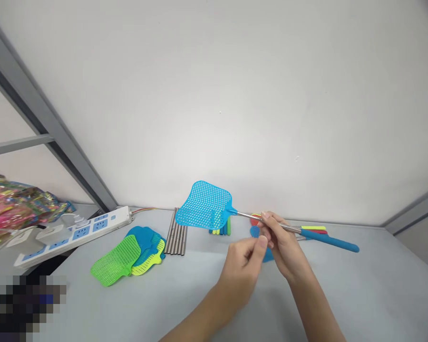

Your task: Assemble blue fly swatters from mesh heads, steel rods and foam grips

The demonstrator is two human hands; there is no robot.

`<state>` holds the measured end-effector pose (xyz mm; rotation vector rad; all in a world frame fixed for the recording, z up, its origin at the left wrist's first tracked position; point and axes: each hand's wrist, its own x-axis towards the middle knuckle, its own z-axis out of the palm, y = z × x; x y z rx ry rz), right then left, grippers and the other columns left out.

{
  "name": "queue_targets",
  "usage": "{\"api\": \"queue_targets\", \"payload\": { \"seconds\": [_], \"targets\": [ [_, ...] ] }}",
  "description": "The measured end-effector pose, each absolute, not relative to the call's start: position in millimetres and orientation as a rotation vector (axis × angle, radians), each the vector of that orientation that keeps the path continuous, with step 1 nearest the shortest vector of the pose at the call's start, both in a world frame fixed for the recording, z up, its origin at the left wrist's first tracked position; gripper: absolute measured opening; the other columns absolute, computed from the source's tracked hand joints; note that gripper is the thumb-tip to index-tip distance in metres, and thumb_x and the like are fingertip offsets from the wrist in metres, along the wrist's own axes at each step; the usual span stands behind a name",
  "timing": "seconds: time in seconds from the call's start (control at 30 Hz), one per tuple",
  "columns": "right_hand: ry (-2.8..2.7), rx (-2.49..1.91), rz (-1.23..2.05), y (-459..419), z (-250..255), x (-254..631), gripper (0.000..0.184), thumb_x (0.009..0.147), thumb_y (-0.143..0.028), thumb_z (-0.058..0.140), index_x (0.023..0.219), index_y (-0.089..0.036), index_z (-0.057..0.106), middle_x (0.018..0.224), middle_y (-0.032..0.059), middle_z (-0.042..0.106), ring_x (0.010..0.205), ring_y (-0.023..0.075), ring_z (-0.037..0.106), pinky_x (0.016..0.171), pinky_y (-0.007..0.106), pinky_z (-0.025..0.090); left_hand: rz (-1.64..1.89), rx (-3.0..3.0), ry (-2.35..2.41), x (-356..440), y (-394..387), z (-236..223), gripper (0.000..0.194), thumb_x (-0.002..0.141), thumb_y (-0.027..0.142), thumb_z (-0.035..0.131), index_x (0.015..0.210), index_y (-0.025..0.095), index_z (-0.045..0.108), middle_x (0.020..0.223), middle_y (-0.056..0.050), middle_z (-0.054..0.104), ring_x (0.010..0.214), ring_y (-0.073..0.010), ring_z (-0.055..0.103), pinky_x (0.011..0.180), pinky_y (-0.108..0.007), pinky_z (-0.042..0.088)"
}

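A fly swatter is held up above the table, its blue perforated head to the left and its blue grip to the right. My right hand is closed around the metal rod between them. Just below the rod, my left hand is curled with the thumb pressed to the fingers; whether anything is in it is hidden. Behind my right hand lie other swatters, partly covered, with yellow and red grips showing.
Loose swatter heads, a green one on top, overlap at left. Beside them lie several metal tubes and several coloured grips. A power strip with plugged-in adapters sits far left, near shiny plastic packages. A wall rises behind.
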<state>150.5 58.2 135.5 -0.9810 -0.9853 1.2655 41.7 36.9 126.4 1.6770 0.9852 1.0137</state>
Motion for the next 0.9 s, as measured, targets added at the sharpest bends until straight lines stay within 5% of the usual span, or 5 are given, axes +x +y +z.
{"api": "queue_targets", "payload": {
  "seconds": [0.17,0.47,0.9],
  "targets": [
    [-0.985,-0.958,1.285,54.5,135.9,146.2,0.030,0.075,-0.038,0.049,0.054,-0.017,0.045,0.041,-0.0063,0.032,0.040,0.0068,0.027,0.041,0.021,0.024,1.113,1.289,0.877,43.3,51.7,119.2,0.041,0.081,0.047,0.030,0.052,0.018,0.032,0.048,0.004,0.033,0.043,-0.0075,0.033,0.042,-0.021,0.026],
    [-1.197,-0.851,1.463,46.5,140.5,131.8,0.032,0.077,-0.036,0.047,0.053,-0.017,0.040,0.044,-0.0045,0.042,0.043,0.0105,0.049,0.045,0.023,0.031,1.121,1.247,0.827,30.7,52.7,131.2,0.045,0.082,0.039,0.032,0.042,0.017,0.032,0.042,0.003,0.035,0.046,-0.0090,0.038,0.050,-0.023,0.032],
    [-0.968,-0.725,1.551,42.7,140.8,127.1,0.034,0.072,-0.023,0.048,0.043,-0.018,0.031,0.037,-0.0077,0.024,0.037,0.0051,0.019,0.040,0.022,0.017,1.029,1.388,0.845,17.7,43.8,154.9,0.040,0.081,0.034,0.034,0.046,0.018,0.023,0.044,0.005,0.024,0.045,-0.0081,0.023,0.046,-0.023,0.024]
  ]
}}
